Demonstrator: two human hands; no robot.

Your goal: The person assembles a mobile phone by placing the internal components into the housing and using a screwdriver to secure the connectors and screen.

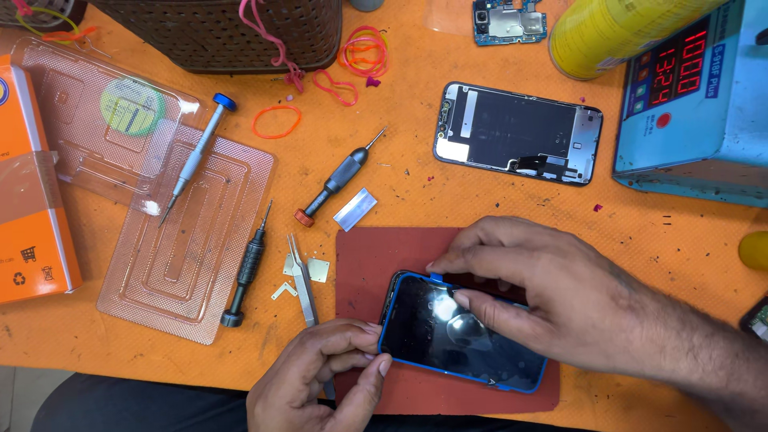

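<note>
Hands worked together: my left hand (pixel 320 372) steadied the blue-framed black-glass phone (pixel 460 332) on the red rubber mat (pixel 364 260); my right hand (pixel 544 292) pinched its top edge.

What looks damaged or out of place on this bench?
A second phone lies opened up with its insides bare, a loose circuit board sits near the top edge, and rubber bands are strewn beside the basket.
</note>
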